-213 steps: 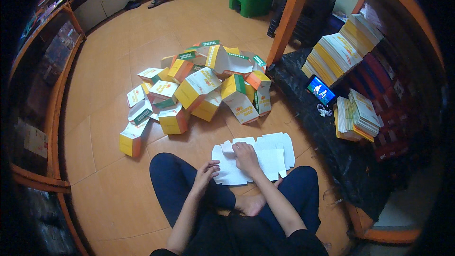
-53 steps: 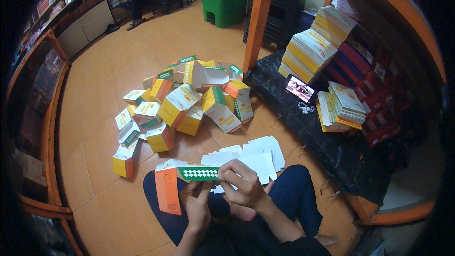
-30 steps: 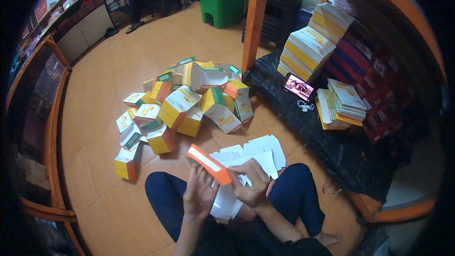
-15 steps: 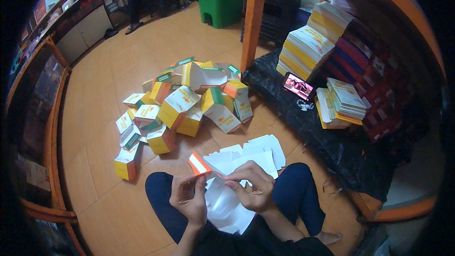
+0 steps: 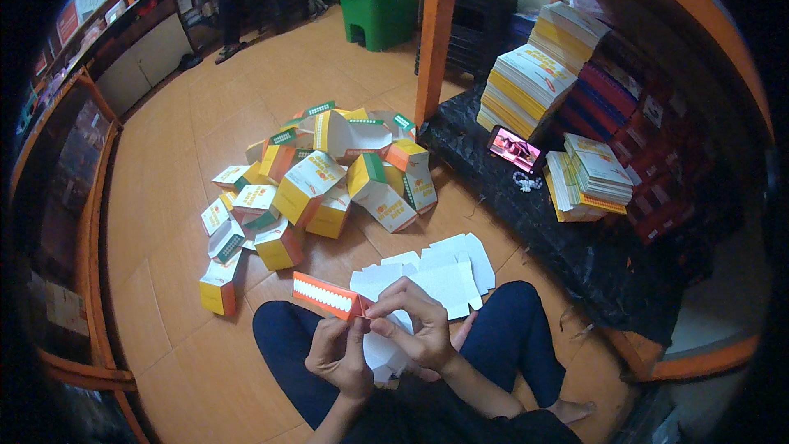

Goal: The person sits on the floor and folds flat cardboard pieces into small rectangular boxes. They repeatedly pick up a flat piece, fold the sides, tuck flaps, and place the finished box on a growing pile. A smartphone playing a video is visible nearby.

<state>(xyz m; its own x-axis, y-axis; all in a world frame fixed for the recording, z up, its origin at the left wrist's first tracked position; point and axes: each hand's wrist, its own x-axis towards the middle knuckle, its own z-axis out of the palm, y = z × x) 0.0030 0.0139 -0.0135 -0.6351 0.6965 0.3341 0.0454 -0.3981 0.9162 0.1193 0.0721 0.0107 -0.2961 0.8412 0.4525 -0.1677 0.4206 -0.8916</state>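
Note:
Between my hands, above my crossed legs, is a partly folded carton (image 5: 326, 296) with an orange panel and a white scalloped strip facing up. My left hand (image 5: 341, 359) pinches its near corner from below. At the right end, the fingers of my right hand (image 5: 417, 325) are closed on an edge flap of the same carton. Unfolded white carton blanks (image 5: 448, 274) lie spread on the floor just beyond my right hand. Another white sheet part (image 5: 380, 355) shows beneath my hands, its outline partly hidden by them.
A heap of folded yellow, white, green and orange cartons (image 5: 308, 185) sits ahead on the tiled floor. At right, a black-covered low platform (image 5: 526, 205) bears stacks of flat cartons (image 5: 526, 86) and a phone (image 5: 515, 148). An orange post (image 5: 436, 41) and green bin (image 5: 374, 4) stand farther back.
The carton in my hands has turned, so its orange scalloped side now lies lengthwise to the left. My right hand has shifted left, closer to my left hand.

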